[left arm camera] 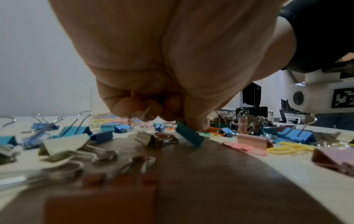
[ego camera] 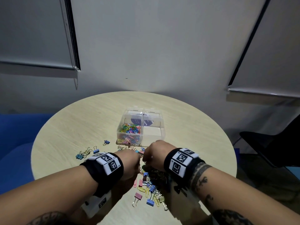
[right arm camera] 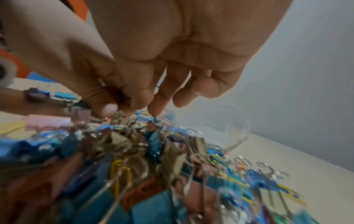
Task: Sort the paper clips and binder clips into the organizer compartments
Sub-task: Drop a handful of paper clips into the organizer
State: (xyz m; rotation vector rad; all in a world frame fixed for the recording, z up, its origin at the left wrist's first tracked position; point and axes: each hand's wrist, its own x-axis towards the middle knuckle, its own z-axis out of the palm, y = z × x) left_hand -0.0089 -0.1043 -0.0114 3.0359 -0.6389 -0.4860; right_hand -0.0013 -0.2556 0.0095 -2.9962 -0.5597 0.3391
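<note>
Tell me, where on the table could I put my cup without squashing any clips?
Bare table lies left of the clear organizer, and also right of it, out to the rim, and behind it. It is crowded in front of the organizer, where both hands dig in the clip pile.

Clear glossy plastic organizer (ego camera: 159,129) on a matt wood-grain table (ego camera: 78,127).
</note>
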